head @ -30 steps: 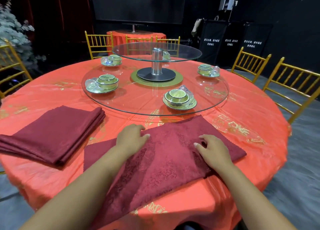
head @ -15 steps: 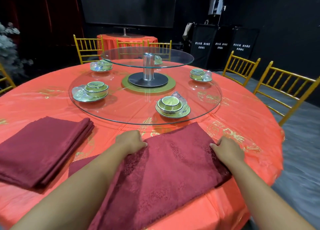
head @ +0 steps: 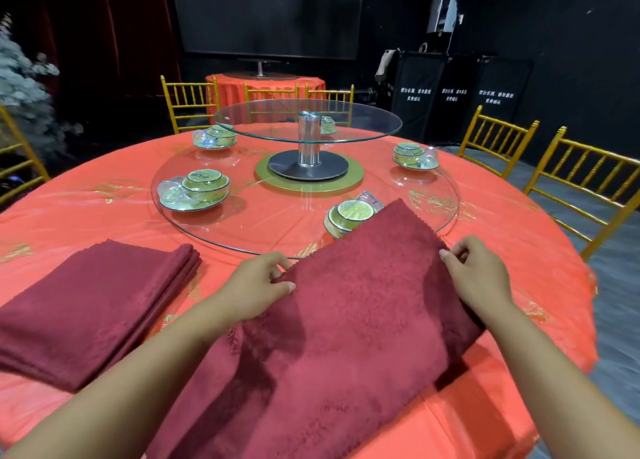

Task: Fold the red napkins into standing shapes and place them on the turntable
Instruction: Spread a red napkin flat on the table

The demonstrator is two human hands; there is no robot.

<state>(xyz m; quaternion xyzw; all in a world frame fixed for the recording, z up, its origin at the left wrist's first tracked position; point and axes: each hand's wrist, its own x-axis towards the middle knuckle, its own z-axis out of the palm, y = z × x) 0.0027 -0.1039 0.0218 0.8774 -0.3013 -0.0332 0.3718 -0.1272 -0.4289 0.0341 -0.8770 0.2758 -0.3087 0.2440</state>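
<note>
A dark red napkin (head: 349, 323) lies spread in front of me on the orange tablecloth, its far edge lifted off the table. My left hand (head: 258, 282) pinches that edge on the left side. My right hand (head: 479, 271) pinches it on the right. The raised corner reaches over the rim of the glass turntable (head: 194, 231) and hides part of a bowl setting. A stack of folded red napkins (head: 86, 306) rests on the table to my left.
Green bowl-and-plate sets (head: 201, 188) stand on the lower glass disc, one (head: 346, 216) just behind the lifted napkin. A smaller glass tier (head: 363, 126) sits on a metal post (head: 309, 140). Gold chairs (head: 585, 178) ring the round table (head: 79, 199).
Both hands went from resting flat on the napkin to gripping its far edge and raising it. The far corner now stands up over the turntable rim.
</note>
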